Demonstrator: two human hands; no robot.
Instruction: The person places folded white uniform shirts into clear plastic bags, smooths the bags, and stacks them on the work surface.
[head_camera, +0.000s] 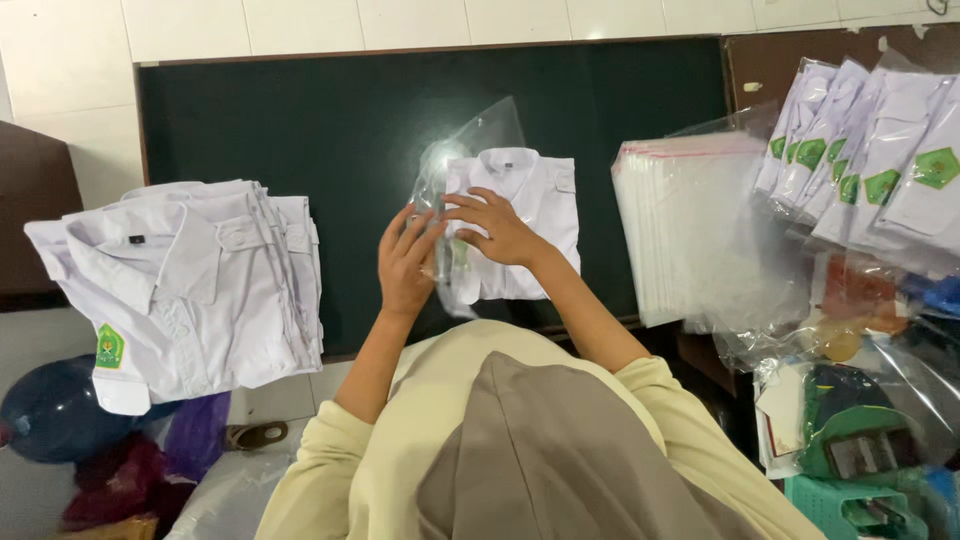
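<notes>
A folded white cotton shirt (520, 225) lies on the dark green board (300, 130), roughly at the board's middle. The right hand (497, 226) rests flat on the shirt, fingers spread and closed on nothing. The left hand (406, 262), just left of the shirt, pinches the edge of a clear plastic bag (470, 150) that stands up over the shirt's collar (its mouth glares in the light). Left of the shirt sits a stack of folded white shirts (190, 280); to its right, a pile of empty clear bags (690, 230) and bagged white shirts (880, 150).
</notes>
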